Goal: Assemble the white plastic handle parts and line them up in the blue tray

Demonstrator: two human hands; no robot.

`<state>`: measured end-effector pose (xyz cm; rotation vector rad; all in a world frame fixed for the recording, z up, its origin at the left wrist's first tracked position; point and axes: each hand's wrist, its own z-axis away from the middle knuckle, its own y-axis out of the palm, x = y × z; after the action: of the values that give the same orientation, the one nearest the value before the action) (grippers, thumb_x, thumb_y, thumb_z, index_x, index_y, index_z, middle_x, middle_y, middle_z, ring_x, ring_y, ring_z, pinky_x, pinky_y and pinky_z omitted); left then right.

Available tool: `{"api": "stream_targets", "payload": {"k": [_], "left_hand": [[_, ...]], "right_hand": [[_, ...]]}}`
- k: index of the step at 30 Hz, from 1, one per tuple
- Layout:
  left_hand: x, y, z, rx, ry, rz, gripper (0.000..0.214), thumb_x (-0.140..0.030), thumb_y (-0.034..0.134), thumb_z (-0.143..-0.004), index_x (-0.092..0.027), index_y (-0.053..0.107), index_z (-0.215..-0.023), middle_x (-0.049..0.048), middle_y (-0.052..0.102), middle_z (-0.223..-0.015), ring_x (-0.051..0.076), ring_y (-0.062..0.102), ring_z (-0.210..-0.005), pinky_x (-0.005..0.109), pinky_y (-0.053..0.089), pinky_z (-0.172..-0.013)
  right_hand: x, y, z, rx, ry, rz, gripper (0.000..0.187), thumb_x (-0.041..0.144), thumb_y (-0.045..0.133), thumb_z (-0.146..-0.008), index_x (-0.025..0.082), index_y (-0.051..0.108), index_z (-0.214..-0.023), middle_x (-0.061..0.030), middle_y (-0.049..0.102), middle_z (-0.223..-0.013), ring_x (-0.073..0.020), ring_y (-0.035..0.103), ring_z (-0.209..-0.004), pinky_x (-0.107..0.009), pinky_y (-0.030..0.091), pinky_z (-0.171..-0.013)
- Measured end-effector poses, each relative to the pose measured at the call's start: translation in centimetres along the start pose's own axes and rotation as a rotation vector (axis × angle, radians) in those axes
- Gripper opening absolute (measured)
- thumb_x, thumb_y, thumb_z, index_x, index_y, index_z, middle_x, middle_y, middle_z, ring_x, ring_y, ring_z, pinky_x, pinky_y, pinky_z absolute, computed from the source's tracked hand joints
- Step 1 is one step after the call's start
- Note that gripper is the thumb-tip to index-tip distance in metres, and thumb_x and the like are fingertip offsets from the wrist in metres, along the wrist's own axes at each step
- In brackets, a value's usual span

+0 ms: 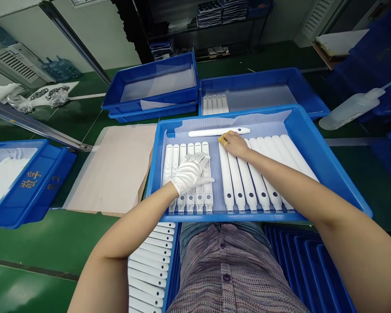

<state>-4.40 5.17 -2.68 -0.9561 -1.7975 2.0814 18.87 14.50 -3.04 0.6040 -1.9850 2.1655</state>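
My left hand [190, 174], in a white glove, lies flat with fingers stretched and thumb apart over a row of narrow white strips [181, 191]. The strips stand side by side in the left part of a blue tray [260, 216]. My right hand [236, 144] is bare except for yellow coverings at the fingertips. Its fingers are bent together at the far end of a row of longer white plastic pieces [226, 182], each with a dark round spot near its near end. What the fingertips grip, if anything, is hidden. A single white piece [202, 133] lies crosswise just beyond this hand.
Behind are stacked blue trays [153, 104] and another tray [263, 76] with small white strips. A squeeze bottle [348, 111] stands at right. Brown paper [114, 169] lies to the left, near blue bins [39, 182]. More white pieces [150, 265] lie below, beside my lap.
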Motion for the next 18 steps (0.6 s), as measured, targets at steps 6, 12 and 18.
{"api": "stream_targets", "payload": {"k": [6,12,18], "left_hand": [[-2.6,-1.1,-0.6,-0.313,-0.109,0.814,0.062,-0.049,0.066,-0.094,-0.018,0.052,-0.146,0.0168,0.053,-0.156,0.031,0.048,-0.147,0.054,0.033,-0.125],[-8.7,1.2,-1.2,0.054,-0.328,1.784,0.059,-0.046,0.091,-0.067,-0.011,0.072,-0.111,0.0185,0.076,-0.117,0.035,0.074,-0.110,0.050,0.058,-0.097],[-8.3,-1.0,-1.1,-0.125,-0.343,1.818,0.047,-0.038,0.091,-0.071,-0.011,0.073,-0.105,0.0121,0.079,-0.092,0.029,0.078,-0.082,0.042,0.063,-0.076]], "right_hand": [[2.7,-3.9,0.0,-0.030,-0.084,-0.094,0.051,0.039,0.030,-0.110,0.014,0.075,-0.103,-0.0137,0.073,-0.116,-0.0278,0.060,-0.121,-0.037,0.044,-0.105],[6.1,-8.3,4.3,-0.204,-0.323,-0.493,0.031,0.039,0.047,-0.106,0.021,0.072,-0.101,-0.0059,0.067,-0.112,-0.0244,0.057,-0.121,-0.041,0.040,-0.112],[5.8,-5.8,9.6,0.060,-0.001,-1.057,0.041,0.026,0.067,-0.090,0.023,0.061,-0.130,-0.0079,0.066,-0.130,-0.0244,0.064,-0.113,-0.045,0.053,-0.103]]}}
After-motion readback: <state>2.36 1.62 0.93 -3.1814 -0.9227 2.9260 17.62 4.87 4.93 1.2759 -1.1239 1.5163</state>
